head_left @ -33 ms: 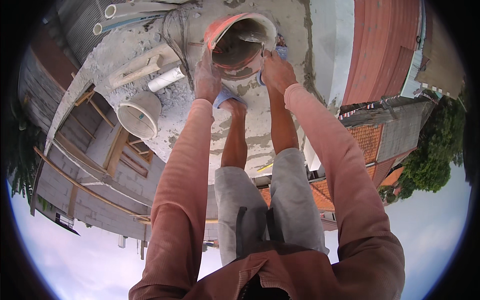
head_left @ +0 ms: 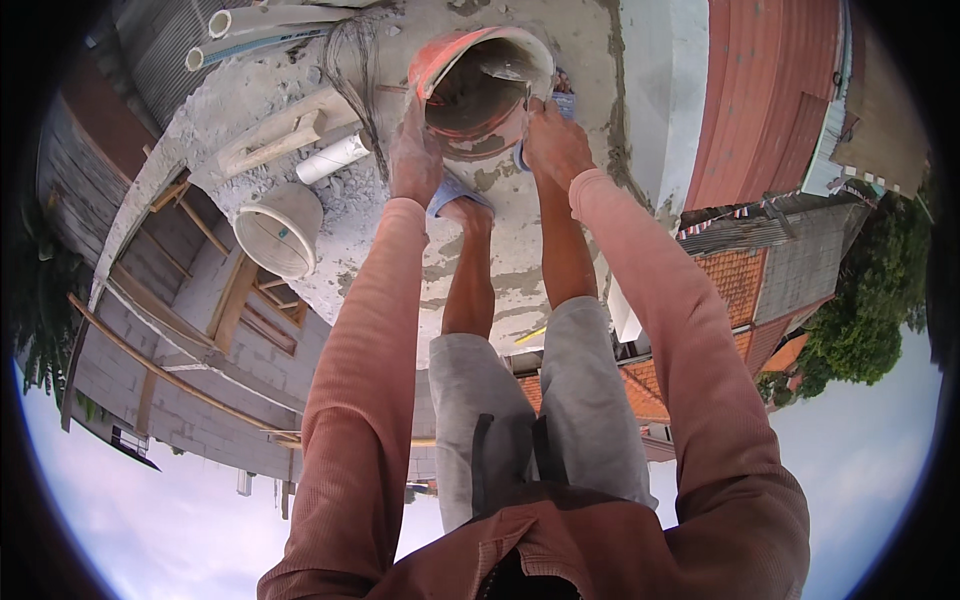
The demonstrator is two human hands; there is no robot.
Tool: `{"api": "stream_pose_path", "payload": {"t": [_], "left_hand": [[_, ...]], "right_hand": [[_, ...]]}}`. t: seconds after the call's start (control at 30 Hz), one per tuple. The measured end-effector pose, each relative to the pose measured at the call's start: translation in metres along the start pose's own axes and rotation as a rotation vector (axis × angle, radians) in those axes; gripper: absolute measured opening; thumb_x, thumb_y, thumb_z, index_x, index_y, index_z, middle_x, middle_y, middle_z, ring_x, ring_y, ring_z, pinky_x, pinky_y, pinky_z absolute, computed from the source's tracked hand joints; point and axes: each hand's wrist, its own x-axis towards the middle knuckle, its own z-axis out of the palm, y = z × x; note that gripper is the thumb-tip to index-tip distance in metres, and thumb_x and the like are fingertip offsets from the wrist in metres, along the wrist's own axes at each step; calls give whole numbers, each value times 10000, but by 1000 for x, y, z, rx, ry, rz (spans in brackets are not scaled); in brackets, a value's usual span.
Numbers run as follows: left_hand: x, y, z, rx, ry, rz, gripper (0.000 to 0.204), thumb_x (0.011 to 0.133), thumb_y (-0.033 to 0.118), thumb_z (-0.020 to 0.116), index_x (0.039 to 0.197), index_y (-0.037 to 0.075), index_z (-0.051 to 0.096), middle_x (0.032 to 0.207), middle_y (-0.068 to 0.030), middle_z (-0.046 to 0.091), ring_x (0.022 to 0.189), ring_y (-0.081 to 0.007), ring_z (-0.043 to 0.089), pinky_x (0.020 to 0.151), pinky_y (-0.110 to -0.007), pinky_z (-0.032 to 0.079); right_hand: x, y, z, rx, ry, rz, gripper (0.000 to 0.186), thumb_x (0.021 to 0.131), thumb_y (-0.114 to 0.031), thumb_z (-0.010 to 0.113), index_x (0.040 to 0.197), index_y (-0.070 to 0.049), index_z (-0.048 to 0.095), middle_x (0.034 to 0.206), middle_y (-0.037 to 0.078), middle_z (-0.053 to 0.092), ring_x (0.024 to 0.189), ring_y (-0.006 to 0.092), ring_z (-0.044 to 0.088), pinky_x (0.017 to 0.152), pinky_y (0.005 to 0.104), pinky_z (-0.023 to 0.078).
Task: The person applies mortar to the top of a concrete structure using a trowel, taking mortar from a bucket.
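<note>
Both hands grip a red bucket [head_left: 485, 90], grey with cement inside and tipped on its side on a rough concrete slab [head_left: 560, 250]. The left hand [head_left: 415, 160] presses against the bucket's outer wall, and the right hand [head_left: 555, 145] clasps the rim on the other side. A white bucket [head_left: 280, 230] lies on the slab well to the left, near a short white pipe [head_left: 333, 158] and a wooden plank [head_left: 275, 140].

I'm on a building site, up on a rough concrete slab [head_left: 500, 250]: bare block walls [head_left: 150, 360] and timber props [head_left: 170, 375] at eight o'clock, plastic pipes [head_left: 270, 25] at eleven, neighbours' tiled roofs [head_left: 740, 280] at three.
</note>
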Motion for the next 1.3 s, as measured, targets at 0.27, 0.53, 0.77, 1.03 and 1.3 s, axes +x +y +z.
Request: {"api": "stream_pose_path", "payload": {"t": [0.27, 0.53, 0.77, 1.03, 1.3], "left_hand": [[-11, 17, -1, -26, -90, 6, 645, 996, 175, 499, 1595, 171, 260, 1220, -313, 641, 1132, -514, 598, 971, -549, 468], [-20, 5, 2, -129, -99, -127, 661, 946, 87, 488, 1580, 138, 310, 1331, -307, 580, 1178, -522, 561, 990, -549, 454], [-23, -18, 9, -130, -147, -249, 705, 1006, 122, 513, 1620, 174, 172, 1251, -240, 638, 1051, -310, 698, 812, -405, 604], [-3, -56, -3, -775, -147, -399, 863, 965, -6, 509, 1632, 272, 37, 1552, -138, 344, 1311, -335, 509, 960, -440, 582], [52, -153, -35, -1284, -305, -752, 841, 945, 33, 656, 1604, 228, 172, 1476, -79, 461, 1324, -233, 483, 997, -377, 494]], "right_hand": [[9, -22, 7, -126, -4, 31, 265, 955, -129, 571, 1143, 26, 675, 1137, 201, 714, 1024, 356, 731, 816, 420, 618], [17, -37, 4, -104, -163, -83, 319, 962, -196, 504, 1020, -17, 762, 1097, 259, 718, 1040, 369, 719, 859, 462, 593], [42, 14, 28, 195, -395, -21, 500, 975, -415, 528, 1150, 19, 705, 1014, 200, 727, 772, 358, 708, 726, 459, 583], [22, 18, 50, 1273, -770, 162, 536, 944, -566, 613, 1131, -75, 719, 650, 2, 535, 460, 92, 431, 416, 281, 359], [-66, 46, -45, 1770, -504, 204, 404, 1022, -392, 548, 1160, -22, 633, 688, 39, 572, 413, 96, 449, 381, 265, 372]]}}
